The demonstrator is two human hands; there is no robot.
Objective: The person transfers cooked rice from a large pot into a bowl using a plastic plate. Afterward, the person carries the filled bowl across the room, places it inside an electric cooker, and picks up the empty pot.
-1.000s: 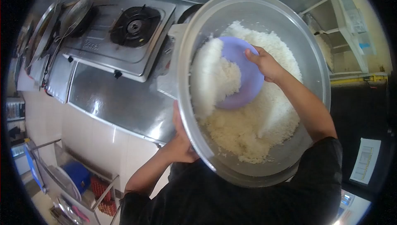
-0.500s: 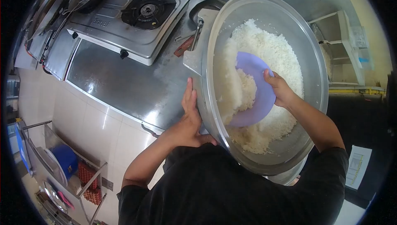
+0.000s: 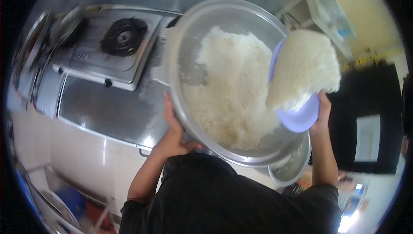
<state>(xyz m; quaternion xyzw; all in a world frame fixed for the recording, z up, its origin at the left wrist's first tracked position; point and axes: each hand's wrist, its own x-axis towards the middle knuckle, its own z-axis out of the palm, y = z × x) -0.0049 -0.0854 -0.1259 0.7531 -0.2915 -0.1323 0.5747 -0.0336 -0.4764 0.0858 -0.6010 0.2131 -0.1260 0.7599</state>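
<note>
A large metal pot [image 3: 174, 64] leans toward me, with white rice [image 3: 234, 79] spread over its inside. My left hand [image 3: 174, 135] presses against the pot's outer lower-left side, fingers apart. On the right, my right hand [image 3: 323, 111] grips a purple bowl [image 3: 300, 120] by its edge, near the pot's right rim. A big mound of rice [image 3: 307, 64] rises from the bowl, blurred by motion. Below the pot's lower right rim a smaller metal bowl [image 3: 294, 165] shows, with some rice in it.
A gas stove [image 3: 116, 46] stands on the steel counter [image 3: 103, 107] at the left, with pans [image 3: 69, 27] beyond it. White shelving [image 3: 316, 12] is at the upper right. A black surface bears a white sheet [image 3: 368, 138]. A rack [image 3: 77, 191] stands lower left.
My right hand has moved the purple bowl from the rice inside the pot out to the right rim, heaped with rice. My left hand stays at the pot's side. The camera view has shifted.
</note>
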